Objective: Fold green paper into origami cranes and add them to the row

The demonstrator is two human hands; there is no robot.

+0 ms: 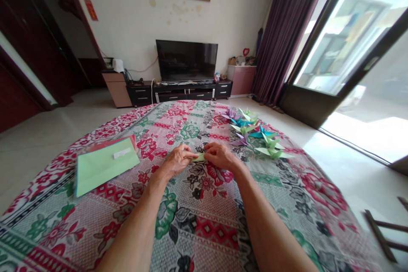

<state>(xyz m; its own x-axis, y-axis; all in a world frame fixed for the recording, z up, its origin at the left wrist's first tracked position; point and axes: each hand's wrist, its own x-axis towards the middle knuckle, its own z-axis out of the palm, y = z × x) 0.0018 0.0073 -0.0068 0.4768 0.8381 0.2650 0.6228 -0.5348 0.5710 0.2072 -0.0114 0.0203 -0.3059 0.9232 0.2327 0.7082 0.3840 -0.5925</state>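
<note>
Between my two hands, low over the middle of the table, is a small folded piece of light green paper (199, 157). My left hand (179, 159) pinches its left end, fingers bent together. The right end is gripped by my right hand (219, 156), whose fingers curl over it and hide part of the folds. To the right and farther back lie several folded paper cranes (270, 151) in green, blue and purple. A stack of coloured paper sheets (106, 165), light green on top, rests at the left.
A flowered cloth (127, 229) covers the round table. On the green stack lies a small whitish strip (122, 153). Beyond the table, a television (187, 60) stands on a low dark cabinet (185, 93). A dark wooden stool or chair frame (379, 236) shows at the lower right.
</note>
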